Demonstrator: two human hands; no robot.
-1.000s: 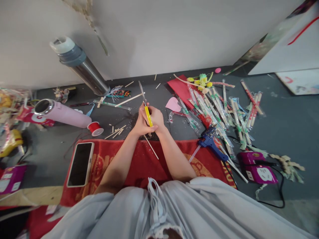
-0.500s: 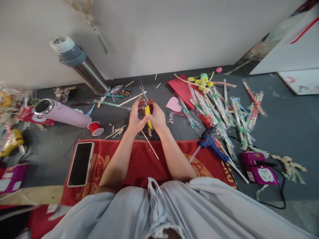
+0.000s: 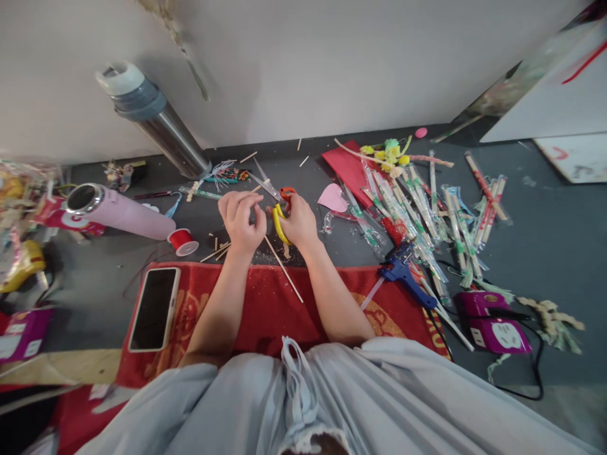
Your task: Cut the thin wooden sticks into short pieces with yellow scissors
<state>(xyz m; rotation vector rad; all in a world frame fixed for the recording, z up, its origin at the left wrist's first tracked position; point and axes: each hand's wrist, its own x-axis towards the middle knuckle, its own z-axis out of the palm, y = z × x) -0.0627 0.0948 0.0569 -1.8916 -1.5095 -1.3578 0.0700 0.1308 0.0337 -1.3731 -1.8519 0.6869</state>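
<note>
Gripping the scissors [image 3: 270, 188] by their handles, your right hand [image 3: 300, 221] has its fingers wrapped about the yellow and orange loops, which stand apart, while the metal blades point ahead and to the left of that grip. Your left hand [image 3: 243, 218] is lifted just beside it, fingers curled and thumb a little away from them; whether anything small sits in there, you cannot tell. Expect the scissors to feel light yet stiff, probably nose-heavy at the blades, with smooth handles that could slide in a loose hold; the loops look like the safest place to grasp, well behind the pivot. Below and between your hands, a thin stick [image 3: 284, 268] runs down onto the red towel [image 3: 268, 316]. It looks light, rigid and likely to snap if bent, so pinch it near the middle. The short sticks [image 3: 222, 250] under your left wrist would probably roll easily, calling for fingertips.
</note>
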